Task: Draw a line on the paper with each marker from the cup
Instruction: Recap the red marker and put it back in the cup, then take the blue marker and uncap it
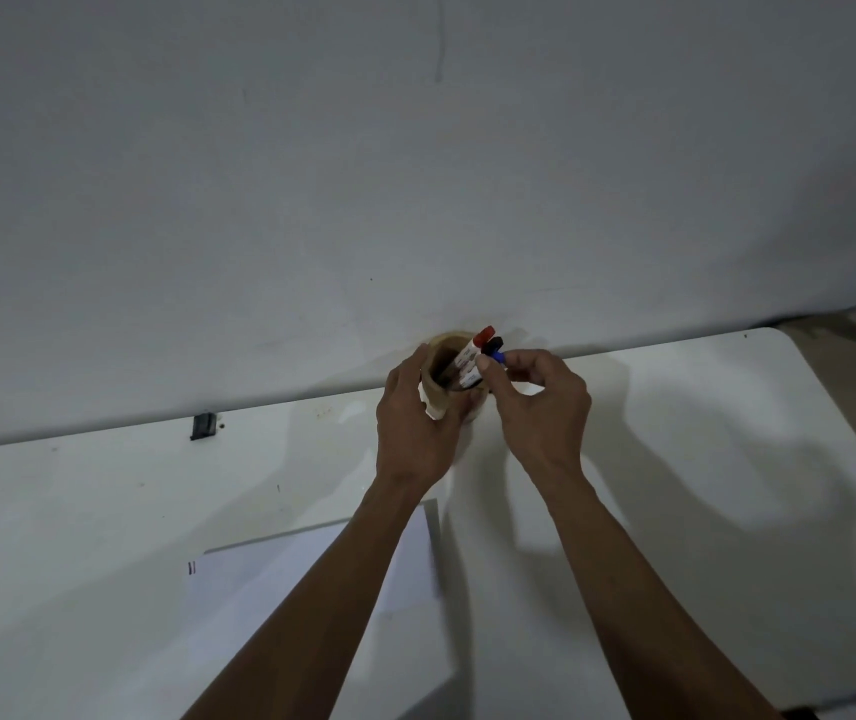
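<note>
A tan paper cup (441, 376) stands at the far edge of the white table (701, 459), against the wall. My left hand (418, 423) wraps around its left side. Three markers poke out of it: a red-capped marker (477, 345), a black-capped marker (493, 344) and a blue-capped marker (497, 359). My right hand (540, 402) pinches the blue-capped marker at its top, thumb and forefinger on the cap. A white sheet of paper (269, 574) lies nearer to me, partly under my left forearm, with two short dark marks (192, 566) at its left edge.
A grey-white wall (415, 174) rises right behind the cup. A small black clip-like object (203, 425) sits at the table's far edge on the left. The table's rounded right corner (779, 337) ends near some dim objects on the floor.
</note>
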Action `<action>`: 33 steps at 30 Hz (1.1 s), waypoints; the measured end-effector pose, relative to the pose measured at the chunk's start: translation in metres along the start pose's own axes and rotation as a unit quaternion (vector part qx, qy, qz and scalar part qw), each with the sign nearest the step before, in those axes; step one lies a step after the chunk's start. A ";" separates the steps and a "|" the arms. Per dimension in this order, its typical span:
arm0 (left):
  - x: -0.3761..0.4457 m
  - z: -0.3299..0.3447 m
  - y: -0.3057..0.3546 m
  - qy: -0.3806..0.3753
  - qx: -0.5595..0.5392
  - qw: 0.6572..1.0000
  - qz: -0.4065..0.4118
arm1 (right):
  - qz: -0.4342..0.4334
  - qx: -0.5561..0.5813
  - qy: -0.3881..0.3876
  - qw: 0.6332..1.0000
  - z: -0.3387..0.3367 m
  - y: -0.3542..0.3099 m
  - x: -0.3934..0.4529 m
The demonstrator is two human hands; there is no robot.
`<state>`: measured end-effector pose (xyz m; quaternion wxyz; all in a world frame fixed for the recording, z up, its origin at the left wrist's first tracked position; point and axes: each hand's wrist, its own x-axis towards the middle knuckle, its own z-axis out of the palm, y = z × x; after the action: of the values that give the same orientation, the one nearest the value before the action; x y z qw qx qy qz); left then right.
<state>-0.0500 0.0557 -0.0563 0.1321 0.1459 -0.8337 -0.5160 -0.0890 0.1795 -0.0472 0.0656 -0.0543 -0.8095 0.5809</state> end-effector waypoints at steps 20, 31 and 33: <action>-0.015 -0.035 0.005 -0.025 0.025 0.996 -0.077 | -0.072 0.129 0.012 0.989 -0.047 -0.075 -0.023; -0.092 -0.158 0.007 -0.076 -0.019 0.992 -0.104 | 0.039 0.001 -0.258 0.965 0.017 -0.052 -0.145; -0.106 -0.178 -0.003 -0.069 -0.023 0.991 -0.116 | 0.047 0.001 -0.276 0.960 0.027 -0.057 -0.164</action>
<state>0.1135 -0.0514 0.0109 0.0172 0.2024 -0.8061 -0.5558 0.0669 0.1090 -0.0084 -0.1872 0.0701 -0.7923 0.5765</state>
